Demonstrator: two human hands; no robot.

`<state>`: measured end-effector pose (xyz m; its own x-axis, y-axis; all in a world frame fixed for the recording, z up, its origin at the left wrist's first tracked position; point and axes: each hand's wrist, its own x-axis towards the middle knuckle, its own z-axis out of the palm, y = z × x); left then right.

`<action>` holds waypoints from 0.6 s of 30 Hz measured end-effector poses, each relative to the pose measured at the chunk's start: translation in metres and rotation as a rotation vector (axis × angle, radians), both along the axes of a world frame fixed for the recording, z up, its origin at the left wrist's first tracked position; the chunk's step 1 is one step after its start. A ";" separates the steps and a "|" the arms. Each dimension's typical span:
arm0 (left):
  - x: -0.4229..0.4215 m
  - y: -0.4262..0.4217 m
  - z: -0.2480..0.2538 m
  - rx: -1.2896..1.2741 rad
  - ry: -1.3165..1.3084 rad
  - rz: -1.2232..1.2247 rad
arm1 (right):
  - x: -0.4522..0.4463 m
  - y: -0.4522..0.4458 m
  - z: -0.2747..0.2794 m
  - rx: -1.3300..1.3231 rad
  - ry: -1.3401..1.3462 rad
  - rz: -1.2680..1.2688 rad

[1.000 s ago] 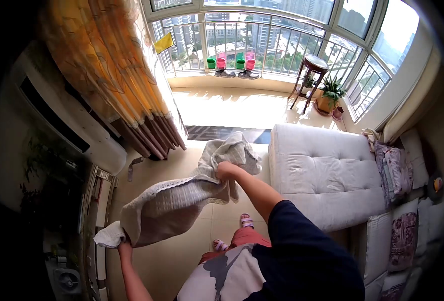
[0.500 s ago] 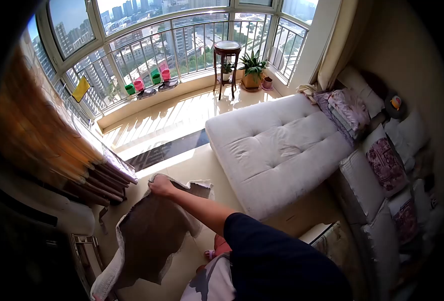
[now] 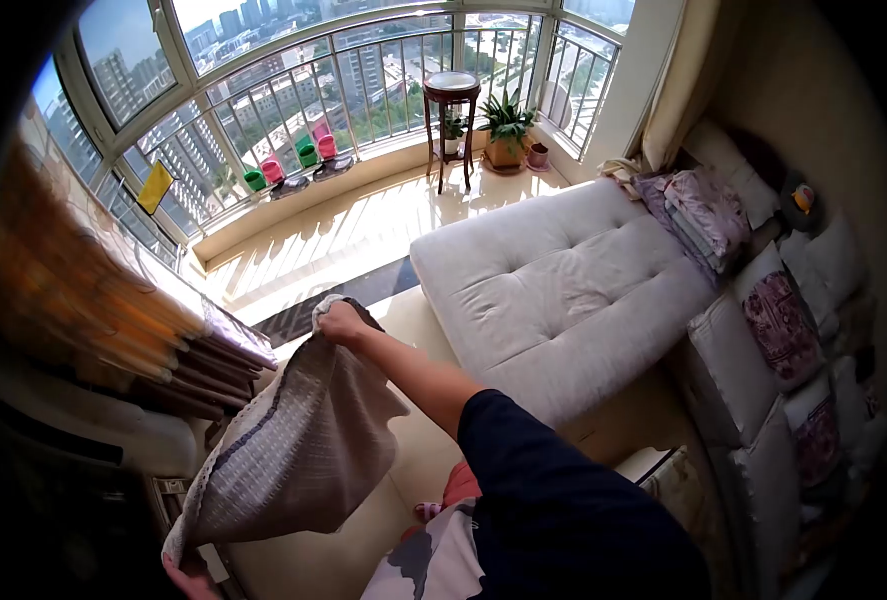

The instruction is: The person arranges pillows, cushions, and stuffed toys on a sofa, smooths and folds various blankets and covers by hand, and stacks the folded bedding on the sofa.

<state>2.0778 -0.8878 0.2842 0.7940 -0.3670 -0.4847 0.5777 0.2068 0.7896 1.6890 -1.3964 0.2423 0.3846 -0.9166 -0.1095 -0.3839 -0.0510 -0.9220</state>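
Observation:
My right hand (image 3: 339, 325) is closed round the upper corner of a grey-brown cloth (image 3: 303, 440) with a pale lace-like edge, holding it up and out in front of me. At the lower left, my left hand (image 3: 189, 578) grips the opposite end of the same edge; only part of this hand shows. Between the two hands the edge runs taut and slanted, and the rest hangs down in folds above the tiled floor. A darker stripe runs along the cloth near its trim.
A tufted light-grey ottoman (image 3: 553, 300) stands to the right, with folded bedding (image 3: 698, 215) at its far end. Beyond it is a sofa with cushions (image 3: 778, 320). Curtains (image 3: 133, 270) hang at the left. A tall plant stand (image 3: 451, 95) and potted plant (image 3: 506, 130) are by the window.
The cloth has been lifted and swung, so its lighter woven face now shows. My right hand has risen slightly and moved right; my left hand has come into view.

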 end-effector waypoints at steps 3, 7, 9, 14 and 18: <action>-0.030 -0.086 0.058 0.024 -0.007 -0.063 | -0.027 -0.073 0.038 0.131 -0.248 -0.272; -0.041 -0.199 0.108 -0.136 -0.137 -0.195 | -0.068 -0.200 0.102 0.028 -0.956 -0.305; -0.055 -0.257 0.132 -0.195 -0.209 -0.170 | -0.119 -0.234 0.176 -0.030 -1.164 -0.255; -0.113 -0.375 0.139 -0.519 -0.344 -0.702 | -0.298 -0.273 0.286 -0.353 -1.236 -0.413; -0.257 -0.465 0.119 -0.326 -0.262 -0.845 | -0.465 -0.277 0.273 -0.793 -0.911 -0.550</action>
<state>1.8211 -1.3529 0.4034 0.2714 -0.9572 -0.1001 0.4496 0.0342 0.8926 1.2236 -1.6731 0.5153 -0.4047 -0.6708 0.6215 0.2074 -0.7293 -0.6520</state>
